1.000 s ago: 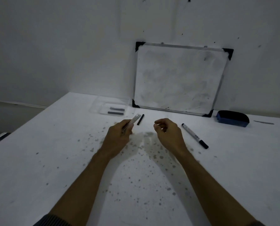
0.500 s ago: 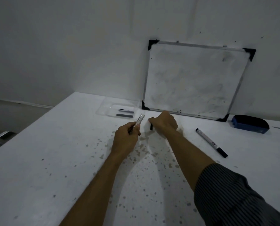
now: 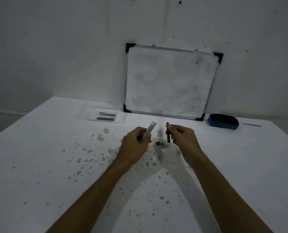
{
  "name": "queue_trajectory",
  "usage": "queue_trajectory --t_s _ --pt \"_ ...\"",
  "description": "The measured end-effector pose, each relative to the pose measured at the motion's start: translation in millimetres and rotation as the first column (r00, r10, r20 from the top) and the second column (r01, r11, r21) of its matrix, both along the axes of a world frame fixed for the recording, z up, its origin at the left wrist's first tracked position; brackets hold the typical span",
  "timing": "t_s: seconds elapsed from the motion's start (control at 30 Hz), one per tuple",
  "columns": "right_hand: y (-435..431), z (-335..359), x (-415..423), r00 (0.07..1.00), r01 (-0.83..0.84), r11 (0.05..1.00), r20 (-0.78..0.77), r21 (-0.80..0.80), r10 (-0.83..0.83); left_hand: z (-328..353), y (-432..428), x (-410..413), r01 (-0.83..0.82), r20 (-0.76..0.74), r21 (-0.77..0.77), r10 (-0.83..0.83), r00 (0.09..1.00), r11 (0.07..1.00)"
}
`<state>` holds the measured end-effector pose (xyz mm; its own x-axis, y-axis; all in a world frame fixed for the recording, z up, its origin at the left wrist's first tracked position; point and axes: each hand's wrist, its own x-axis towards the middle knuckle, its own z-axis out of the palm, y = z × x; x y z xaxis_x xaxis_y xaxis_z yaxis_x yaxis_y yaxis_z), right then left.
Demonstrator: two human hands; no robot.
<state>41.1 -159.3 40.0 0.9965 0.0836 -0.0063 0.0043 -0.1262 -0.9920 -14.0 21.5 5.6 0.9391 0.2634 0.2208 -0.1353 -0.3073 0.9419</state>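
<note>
My left hand (image 3: pixel 134 145) grips a pale printed marker barrel (image 3: pixel 150 130), its open end pointing up and away. My right hand (image 3: pixel 184 140) pinches a thin dark stick (image 3: pixel 168 135) that looks like a refill, held nearly upright just right of the barrel. The two hands hover close together above the table, a small gap between them. A small dark cap-like piece (image 3: pixel 158 143) lies on the table between them.
A whiteboard (image 3: pixel 170 81) leans against the wall at the back. Left of it a clear tray (image 3: pixel 89 113) holds two dark sticks (image 3: pixel 106 118). A blue eraser (image 3: pixel 223 121) sits at the back right. The white table (image 3: pixel 47 157) is stained with spots.
My right hand picked the dark stick up from the table near the whiteboard and drew it back beside the barrel. The view shifted; the marker lying on the right has left the frame.
</note>
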Motion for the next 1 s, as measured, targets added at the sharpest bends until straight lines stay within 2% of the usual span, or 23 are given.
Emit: queue_trajectory --t_s 0.13,0.3,0.5,0.63,0.77,0.93,1.0 --pt "-22.8 -20.6 -2.6 0.999 0.025 0.986 -0.03 0.166 -0.021 2.5 -14.8 13.8 0.027 0.001 0.093 -0.027 1.0 0.995" --pt "-30.7 -32.4 -0.5 0.996 0.059 0.893 -0.082 0.445 -0.025 -9.4 -27.9 7.3 -0.051 0.192 0.193 0.013 0.981 0.98" --pt "-30.9 -34.9 11.1 0.988 0.12 0.821 -0.15 0.558 -0.042 -12.7 -26.7 12.6 -0.006 0.197 0.206 -0.035 0.98 0.978" --pt "-31.8 -38.8 16.3 0.983 0.161 0.807 -0.161 0.568 -0.083 -17.8 -25.6 17.5 -0.019 0.238 0.286 -0.052 0.97 0.958" --pt "-28.3 -42.4 15.2 0.991 0.134 0.861 -0.071 0.491 -0.114 -20.2 -26.2 18.0 -0.042 0.27 0.393 -0.071 0.96 0.919" --pt "-24.5 -42.4 11.4 0.983 0.177 0.877 -0.03 0.447 -0.183 -16.9 -26.8 15.9 -0.049 0.283 0.357 -0.058 0.957 0.933" --pt "-24.5 -42.7 10.6 0.98 0.154 0.917 0.06 0.368 -0.189 -15.7 -26.1 14.5 -0.063 0.278 0.384 -0.051 0.959 0.921"
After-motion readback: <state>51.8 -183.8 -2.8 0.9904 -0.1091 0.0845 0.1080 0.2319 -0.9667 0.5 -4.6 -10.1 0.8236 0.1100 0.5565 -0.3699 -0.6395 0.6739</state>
